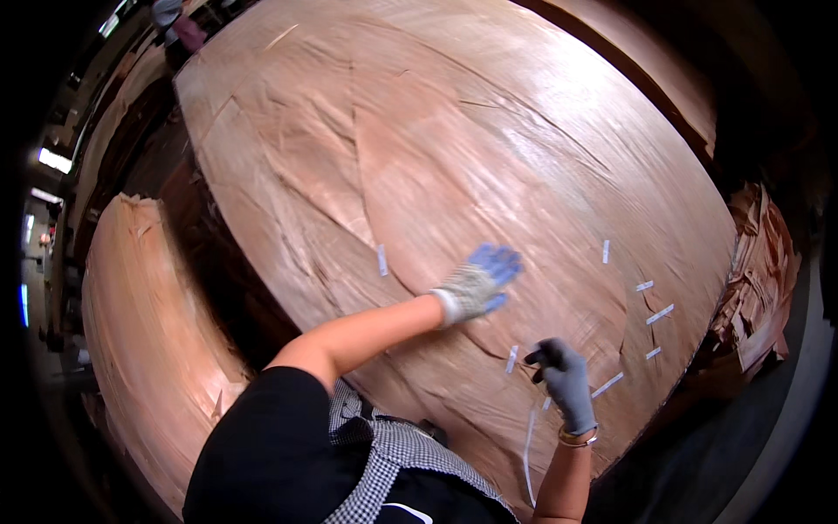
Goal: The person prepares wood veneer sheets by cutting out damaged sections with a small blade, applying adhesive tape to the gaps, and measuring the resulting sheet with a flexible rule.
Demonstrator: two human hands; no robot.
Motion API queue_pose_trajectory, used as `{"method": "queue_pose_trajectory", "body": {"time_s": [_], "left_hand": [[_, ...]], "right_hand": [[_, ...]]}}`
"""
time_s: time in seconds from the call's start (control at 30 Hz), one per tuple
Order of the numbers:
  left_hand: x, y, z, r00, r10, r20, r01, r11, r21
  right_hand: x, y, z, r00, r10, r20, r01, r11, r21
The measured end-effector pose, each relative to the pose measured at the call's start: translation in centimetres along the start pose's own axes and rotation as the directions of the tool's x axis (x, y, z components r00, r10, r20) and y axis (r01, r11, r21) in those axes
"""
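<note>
Item one: a brown sheet (541,183), thin and wood-like, filling the middle of the frame. We find it laid wide and nearly flat, presumably so every part can be reached; creases and ripples cross its upper left. What carries it is hidden from us.

Item two: the left hand (478,281), gloved, pale at the back and blue at the fingers, right of centre. Its fingers are spread over the sheet, palm down, probably to keep it flat beside the dark seam (365,188). Motion blurs it, so we cannot tell how firmly it presses.

Item three: the right hand (566,377), in a grey glove with dark fingertips, lower right of centre. Its fingers curl inward above the sheet, near a short tape (511,359); whether they pinch anything, we cannot tell.

Item four: further white strips, among them one at centre left (381,260) and one at right (660,314). Several lie across dark lines, which suggests they hold the edges together. A long strip (529,458) curves below the right hand, its upper end unclear to us.

Item five: a pale stack (157,323) at lower left, and crumpled scraps (758,279) at far right, both set beside the sheet.
</note>
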State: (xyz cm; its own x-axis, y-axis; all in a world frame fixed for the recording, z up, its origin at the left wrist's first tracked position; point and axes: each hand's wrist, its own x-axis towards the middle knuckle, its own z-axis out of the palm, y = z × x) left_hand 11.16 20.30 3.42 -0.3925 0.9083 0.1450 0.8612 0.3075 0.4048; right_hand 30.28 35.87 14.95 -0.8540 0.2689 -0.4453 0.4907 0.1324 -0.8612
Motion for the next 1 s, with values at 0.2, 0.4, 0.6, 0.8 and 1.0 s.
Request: {"method": "queue_pose_trajectory", "body": {"time_s": [0.2, 0.4, 0.6, 0.8, 1.0], "left_hand": [[-21.1, -10.5, -8.3, 0.843, -0.520, -0.137, 0.537, 0.802, 0.262], [-31.8, -20.9, -12.5, 0.726, -0.632, -0.270, 0.687, 0.660, 0.304], [-31.1, -32.3, -17.5, 0.855, -0.476, -0.208, 0.519, 0.771, 0.369], [-30.6, -37.3, -18.7, 0.919, -0.394, 0.023, 0.375, 0.890, 0.260], [-29.7, -37.8, -19.7, 0.931, -0.357, -0.077, 0.365, 0.907, 0.209]], "right_hand": [[-1.0, -1.4, 11.8, 0.761, -0.084, 0.643, 0.388, 0.853, -0.349], [0.4, -4.3, 25.0, 0.653, -0.003, 0.757, 0.446, 0.809, -0.382], [10.4, -8.1, 35.8, 0.829, 0.084, 0.552, -0.115, 0.993, 0.022], [20.0, -17.1, 42.9, 0.918, 0.252, 0.305, -0.254, 0.967, -0.033], [28.9, -17.1, 49.4, 0.975, 0.222, -0.015, -0.221, 0.973, 0.061]]}}
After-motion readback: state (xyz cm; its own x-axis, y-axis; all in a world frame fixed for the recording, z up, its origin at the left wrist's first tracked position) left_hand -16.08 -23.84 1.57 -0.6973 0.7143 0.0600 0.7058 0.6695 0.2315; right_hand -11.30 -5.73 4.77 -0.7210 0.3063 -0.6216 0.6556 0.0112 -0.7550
